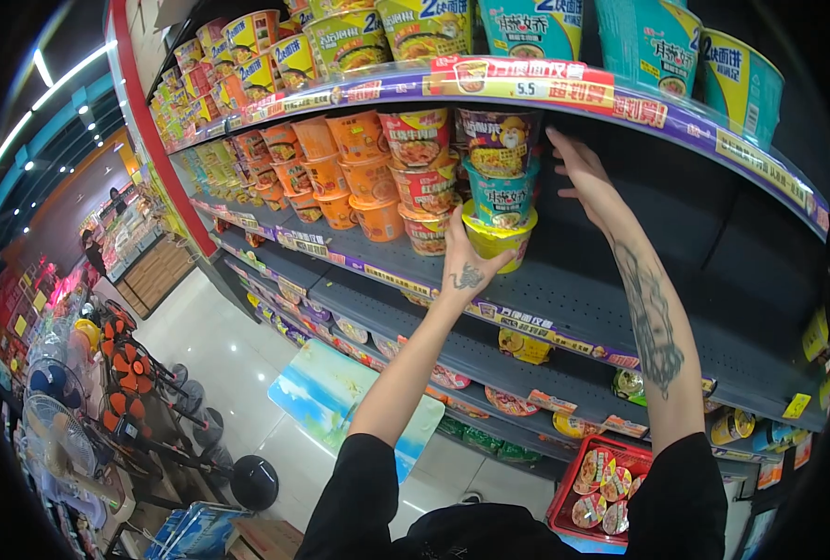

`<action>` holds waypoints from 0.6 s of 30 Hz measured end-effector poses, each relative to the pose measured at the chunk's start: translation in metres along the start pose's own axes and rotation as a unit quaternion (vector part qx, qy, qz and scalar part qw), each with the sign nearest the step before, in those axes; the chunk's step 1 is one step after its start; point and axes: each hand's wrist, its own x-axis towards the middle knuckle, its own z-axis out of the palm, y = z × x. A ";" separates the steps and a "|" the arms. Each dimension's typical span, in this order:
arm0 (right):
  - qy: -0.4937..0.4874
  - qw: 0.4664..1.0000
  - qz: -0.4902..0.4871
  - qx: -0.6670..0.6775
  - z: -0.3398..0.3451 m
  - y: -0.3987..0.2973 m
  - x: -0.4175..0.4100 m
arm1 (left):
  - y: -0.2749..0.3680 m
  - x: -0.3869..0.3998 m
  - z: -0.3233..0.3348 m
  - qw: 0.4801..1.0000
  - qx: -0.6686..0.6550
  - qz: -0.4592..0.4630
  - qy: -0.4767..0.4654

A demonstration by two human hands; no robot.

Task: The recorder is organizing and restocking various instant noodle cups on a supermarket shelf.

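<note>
A stack of instant noodle cups stands on the shelf before me. At its top is a purple cup [497, 143], with a teal cup [502, 194] under it and a yellow cup [499, 240] at the bottom. Around the near left side of the yellow cup, my left hand [469, 260] rests with its thumb across the front. My right hand [580, 168] is raised just right of the purple cup, its fingers apart and nothing in them. Left of this stack stands another stack of red cups [422, 189].
Orange cups [369, 182] fill the shelf farther left. The upper shelf's edge [527, 85] with price labels juts out above my hands. Below on the floor is a red basket [555, 493] holding noodle cups. Fans [131, 367] line the aisle's left side.
</note>
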 end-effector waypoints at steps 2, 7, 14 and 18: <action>-0.033 0.998 0.031 0.044 0.007 -0.005 0.033 | 0.006 0.006 0.004 0.998 0.009 -0.053 -0.028; -0.091 0.982 0.070 0.151 0.019 0.003 0.066 | 0.002 0.011 0.020 0.998 0.010 -0.056 -0.032; -0.143 0.973 0.117 0.136 0.020 -0.005 0.072 | -0.014 0.017 0.022 0.998 -0.013 -0.055 -0.039; -0.170 0.972 0.116 0.116 0.018 -0.008 0.069 | -0.021 0.018 0.021 0.999 -0.023 -0.035 -0.018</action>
